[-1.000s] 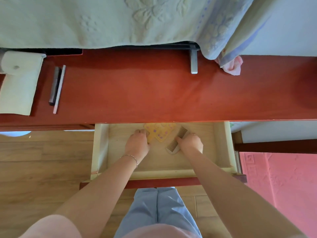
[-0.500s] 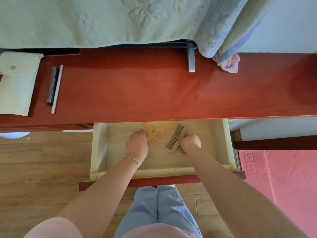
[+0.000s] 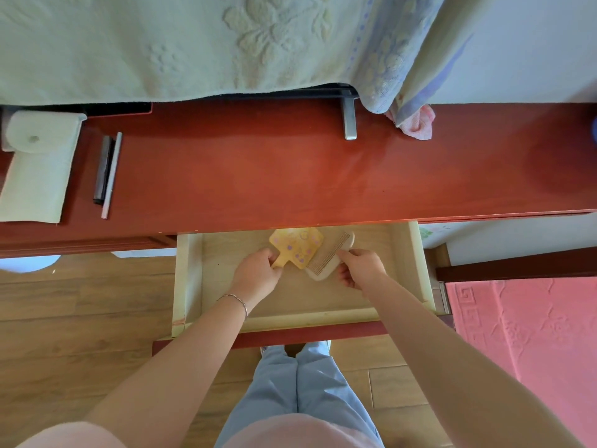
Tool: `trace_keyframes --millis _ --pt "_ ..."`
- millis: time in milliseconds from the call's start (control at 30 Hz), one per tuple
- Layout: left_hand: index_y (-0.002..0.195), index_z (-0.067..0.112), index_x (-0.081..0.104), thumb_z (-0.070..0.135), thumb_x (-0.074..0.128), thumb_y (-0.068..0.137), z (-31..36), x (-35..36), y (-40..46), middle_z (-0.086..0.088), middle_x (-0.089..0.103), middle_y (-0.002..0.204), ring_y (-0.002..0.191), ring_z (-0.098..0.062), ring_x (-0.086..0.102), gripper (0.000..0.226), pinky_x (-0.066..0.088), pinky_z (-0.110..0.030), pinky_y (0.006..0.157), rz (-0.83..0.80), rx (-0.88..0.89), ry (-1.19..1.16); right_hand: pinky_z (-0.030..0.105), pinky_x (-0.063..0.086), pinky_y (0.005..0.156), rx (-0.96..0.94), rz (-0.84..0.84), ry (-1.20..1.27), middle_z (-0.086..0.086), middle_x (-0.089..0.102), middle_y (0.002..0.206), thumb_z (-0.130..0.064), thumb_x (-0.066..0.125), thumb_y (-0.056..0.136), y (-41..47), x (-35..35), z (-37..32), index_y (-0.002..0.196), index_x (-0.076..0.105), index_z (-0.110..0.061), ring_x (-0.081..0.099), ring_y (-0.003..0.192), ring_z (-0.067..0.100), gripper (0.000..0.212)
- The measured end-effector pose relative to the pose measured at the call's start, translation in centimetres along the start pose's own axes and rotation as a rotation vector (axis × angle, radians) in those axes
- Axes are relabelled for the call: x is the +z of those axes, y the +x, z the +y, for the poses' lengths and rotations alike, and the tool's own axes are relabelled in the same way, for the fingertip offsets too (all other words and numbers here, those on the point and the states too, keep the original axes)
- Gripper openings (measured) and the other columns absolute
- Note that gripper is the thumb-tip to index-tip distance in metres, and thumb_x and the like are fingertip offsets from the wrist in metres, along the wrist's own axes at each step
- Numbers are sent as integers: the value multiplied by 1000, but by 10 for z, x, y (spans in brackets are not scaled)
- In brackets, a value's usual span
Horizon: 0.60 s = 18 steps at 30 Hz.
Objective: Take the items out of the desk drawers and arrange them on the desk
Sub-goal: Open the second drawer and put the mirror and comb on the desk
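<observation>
At the far left of the red bench (image 3: 258,176), a pale green pouch (image 3: 35,166) with a snap flap is lying flat, and just beside it two slim pens are lying parallel, a dark one (image 3: 102,169) and a light one (image 3: 111,176), touching or nearly touching along their length. Behind them, a light green embossed towel (image 3: 193,43) is hanging over the back of the bench, with a metal stand foot (image 3: 349,119) sticking out from under its edge and a small pink cloth (image 3: 416,122) bunching at its right corner.

Below the bench's front edge, the drawer (image 3: 189,279) is standing pulled out over the wooden floor (image 3: 64,334). Inside it, the left hand (image 3: 258,276), wearing a thin bracelet at the wrist, is curling its fingers around the handle of a yellow paddle-shaped hand mirror (image 3: 295,245) with purple decorations; the mirror's head is pointing toward the back of the drawer. Right beside it, touching or overlapping its edge, a pale fine-toothed comb (image 3: 326,258) is lying diagonally, and the right hand (image 3: 361,268) is pinching the comb along its right side, thumb and fingers closing on its spine. Both items are sitting in the rear middle part of the drawer. Light blue trousers (image 3: 303,392) are showing beneath the drawer front, and a pink patterned mat (image 3: 529,344) is lying on the floor at the right.
</observation>
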<state>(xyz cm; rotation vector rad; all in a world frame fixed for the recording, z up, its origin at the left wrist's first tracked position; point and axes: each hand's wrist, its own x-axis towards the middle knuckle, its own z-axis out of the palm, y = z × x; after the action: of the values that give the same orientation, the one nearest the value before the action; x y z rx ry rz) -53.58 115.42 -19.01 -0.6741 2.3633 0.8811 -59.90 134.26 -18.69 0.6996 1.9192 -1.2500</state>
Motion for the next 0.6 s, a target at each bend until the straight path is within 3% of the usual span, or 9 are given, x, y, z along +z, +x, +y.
trace_keyframes --millis 100,233,433,600 --pt "104 16 57 17 48 91 4 -7 -9 -4 66 90 64 -15 54 15 38 -25 50 -41 -10 -212 28 45 47 -16 -31 33 7 57 64 -17 54 92 -9 -8 0 87 64 -3 51 52 18 18" --pt "106 11 57 12 40 94 6 -20 -24 3 63 83 55 -11 48 21 31 -16 39 -119 36 -199 23 43 41 -24 -112 75 8 54 63 -14 53 92 -30 -20 -3 86 62 -1 49 51 16 17" --pt "94 12 60 11 42 90 14 -41 -47 1 63 81 70 -15 52 19 37 -26 58 -179 142 -251 23 41 44 -92 -127 148 9 51 62 -15 52 93 -66 -52 -12 85 61 -2 47 51 14 17" --pt "84 17 61 11 45 87 22 -58 -57 5 59 68 61 -14 45 17 33 -24 54 -220 239 -295 24 41 49 -172 -236 121 8 53 64 -17 52 93 -86 -77 -30 83 60 -3 49 53 14 19"
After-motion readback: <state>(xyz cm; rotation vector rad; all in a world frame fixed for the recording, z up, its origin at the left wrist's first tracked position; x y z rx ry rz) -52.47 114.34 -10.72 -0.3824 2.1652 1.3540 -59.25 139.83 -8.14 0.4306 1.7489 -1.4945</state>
